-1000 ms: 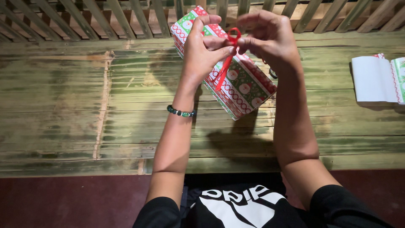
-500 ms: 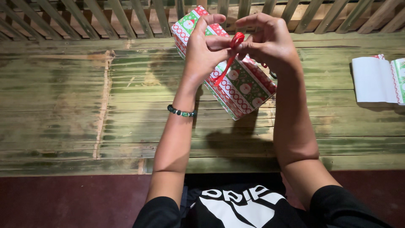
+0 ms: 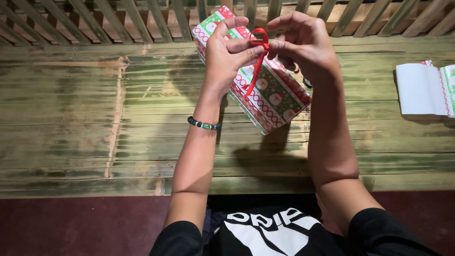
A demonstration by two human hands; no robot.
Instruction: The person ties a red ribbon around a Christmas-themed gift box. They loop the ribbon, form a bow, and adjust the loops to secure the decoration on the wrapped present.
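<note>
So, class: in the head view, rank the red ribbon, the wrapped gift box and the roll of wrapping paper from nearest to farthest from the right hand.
1. Red ribbon: pinched between the fingertips of the right hand and the left hand.
2. Wrapped gift box: just beneath the hands.
3. Roll of wrapping paper: far right, on the bamboo bench.
</note>
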